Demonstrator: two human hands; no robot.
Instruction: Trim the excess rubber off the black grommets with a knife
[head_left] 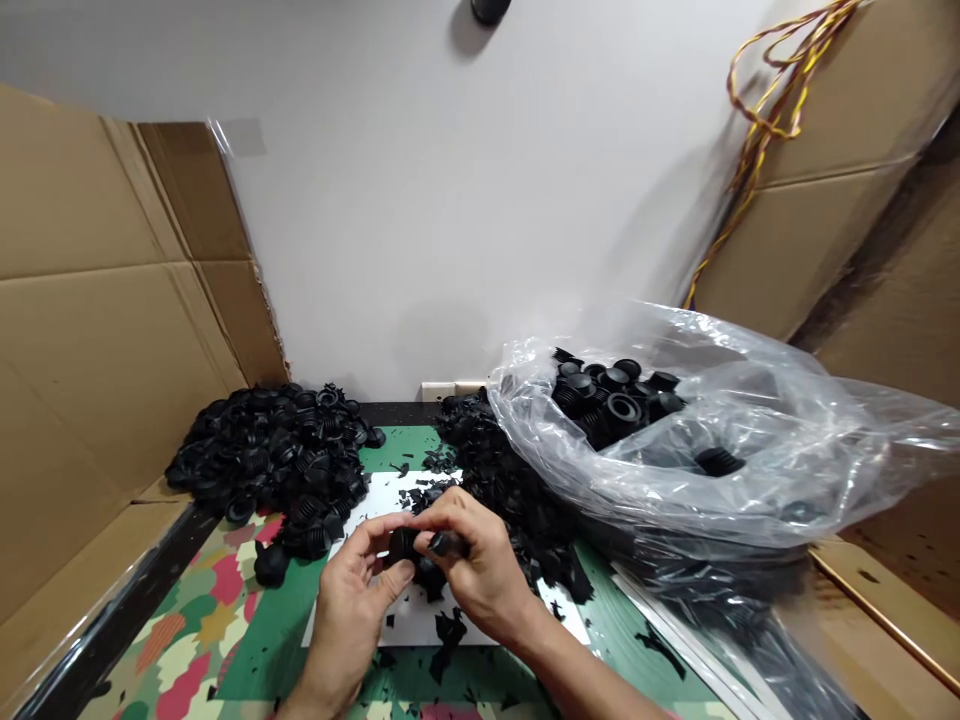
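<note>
My left hand [352, 600] is closed on a black ribbed rubber plug [403, 545], pinched between thumb and fingers above a white sheet [420, 625]. Close beside it, my right hand [476, 560] grips a small tool with a black handle [448, 544]; its working end is hidden by the fingers and the plug. The fingertips of both hands meet at the top of the plug. Black rubber scraps [448, 640] lie on the sheet below and around my hands.
To the left is a heap of black ribbed plugs [281, 450]. A pile of black trimmings [510, 480] lies behind my right hand. At right stands a clear plastic bag [720, 510] with more plugs [622, 405]. Cardboard panels [97, 300] flank the green mat [277, 640].
</note>
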